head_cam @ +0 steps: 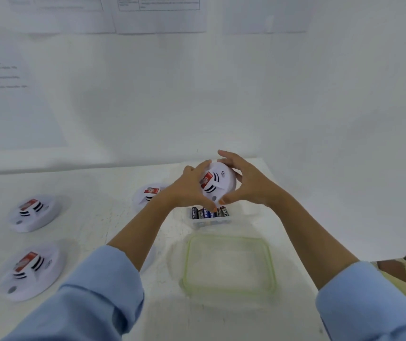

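Observation:
A round white smoke detector (218, 184) with a red label and black vent slits is held up above the table, tilted toward me. My left hand (187, 190) grips its left edge with thumb and fingers curled round it. My right hand (247, 183) grips its right edge, thumb below and fingers over the top. Directly beneath it, a small clear box (210, 221) holds several batteries (209, 212) standing side by side.
Three more white smoke detectors lie on the white table: one at far left (34, 212), one at front left (33, 270), one (147, 195) partly behind my left arm. A clear container with a green rim (229, 265) lies near me. Papers hang on the wall behind.

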